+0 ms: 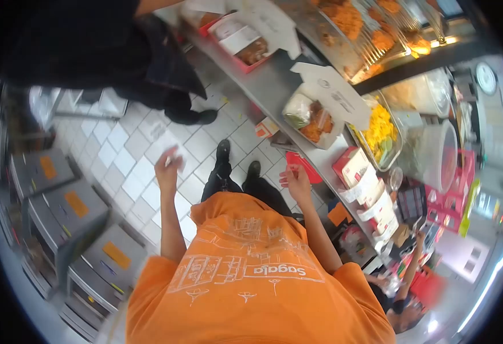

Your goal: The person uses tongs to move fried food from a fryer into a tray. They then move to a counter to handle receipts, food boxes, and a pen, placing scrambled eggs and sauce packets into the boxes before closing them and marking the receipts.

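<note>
My left hand (169,162) is raised over the tiled floor with its fingers loosely bent and apart; no object shows clearly in it. Close to the counter, my right hand (296,176) hangs with its fingers spread. A red flat item (305,167) appears just behind it, and no grip on it is visible. An open box with fried food and a wrapped white portion (298,108) stands on the steel counter (274,86). Farther up the counter is a red-edged box with dark food (252,51).
A person in dark clothes (79,46) stands at the upper left. Grey cabinets (93,215) line the left. Folded boxes (360,178), a tray of yellow food (380,129) and a clear tub (435,155) are at right. Another person's arm (412,266) shows lower right.
</note>
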`<state>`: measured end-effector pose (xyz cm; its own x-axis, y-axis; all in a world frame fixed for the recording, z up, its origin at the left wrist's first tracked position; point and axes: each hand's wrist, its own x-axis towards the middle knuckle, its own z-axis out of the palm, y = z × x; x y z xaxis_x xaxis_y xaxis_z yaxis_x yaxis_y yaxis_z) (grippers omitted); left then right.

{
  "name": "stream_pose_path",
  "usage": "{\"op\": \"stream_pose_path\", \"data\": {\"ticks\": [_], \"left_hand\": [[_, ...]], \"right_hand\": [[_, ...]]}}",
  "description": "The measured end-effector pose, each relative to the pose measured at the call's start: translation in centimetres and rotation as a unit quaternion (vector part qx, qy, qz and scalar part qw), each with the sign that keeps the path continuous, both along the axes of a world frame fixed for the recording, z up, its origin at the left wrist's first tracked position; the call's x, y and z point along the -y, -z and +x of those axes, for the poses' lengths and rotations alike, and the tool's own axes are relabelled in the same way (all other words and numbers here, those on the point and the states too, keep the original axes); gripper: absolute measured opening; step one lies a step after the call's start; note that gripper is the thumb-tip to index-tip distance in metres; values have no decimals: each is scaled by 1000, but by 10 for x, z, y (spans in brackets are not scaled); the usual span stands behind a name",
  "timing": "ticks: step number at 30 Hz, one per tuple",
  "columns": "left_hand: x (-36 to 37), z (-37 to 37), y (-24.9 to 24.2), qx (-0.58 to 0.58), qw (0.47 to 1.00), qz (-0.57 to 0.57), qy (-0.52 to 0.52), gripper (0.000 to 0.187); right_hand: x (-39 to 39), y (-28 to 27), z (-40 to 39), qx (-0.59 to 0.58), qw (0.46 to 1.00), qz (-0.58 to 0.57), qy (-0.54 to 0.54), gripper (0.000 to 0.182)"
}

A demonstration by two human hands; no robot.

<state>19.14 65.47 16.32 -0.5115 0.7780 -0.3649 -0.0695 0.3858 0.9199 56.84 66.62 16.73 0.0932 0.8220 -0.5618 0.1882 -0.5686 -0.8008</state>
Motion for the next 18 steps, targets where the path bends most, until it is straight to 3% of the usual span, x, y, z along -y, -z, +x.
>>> {"op": "stream_pose_path", "data": {"ticks": [1, 3, 4, 7, 9, 11, 13, 14, 16, 17, 18], "left_hand": [[42, 4, 6, -36, 999, -10, -35, 36], [124, 18, 23, -18, 990, -118, -68, 35], [156, 29, 35, 0, 990, -120, -74, 35], [202, 58, 40, 2, 984, -174, -47, 36], [220, 68, 94, 51, 980, -182, -57, 37], [227, 78, 172, 53, 988, -145, -27, 38], [217, 89, 249, 118, 979, -167, -9, 39], [214, 94, 284, 93, 978, -185, 23, 41], [199, 97, 322, 83, 978, -191, 15, 45], [203, 97, 341, 93, 979, -181, -14, 47], [210, 89, 361, 97, 975, -195, -33, 47]], "right_hand": [[7, 15, 4, 19, 998, -37, -50, 19], [18, 53, 16, 15, 991, -83, -100, 21], [22, 77, 20, 36, 983, -124, -129, 21], [41, 139, 22, 85, 962, -168, -197, 22], [39, 174, 10, 156, 916, -136, -343, 21], [36, 230, -3, 186, 904, -108, -369, 17], [32, 302, -20, 257, 860, -60, -436, 18], [33, 359, -28, 304, 850, 33, -430, 21], [0, 448, -69, 230, 892, -108, -374, 21], [-5, 542, -71, 304, 861, 16, -408, 15], [-20, 566, -106, 357, 843, 92, -391, 9]]}}
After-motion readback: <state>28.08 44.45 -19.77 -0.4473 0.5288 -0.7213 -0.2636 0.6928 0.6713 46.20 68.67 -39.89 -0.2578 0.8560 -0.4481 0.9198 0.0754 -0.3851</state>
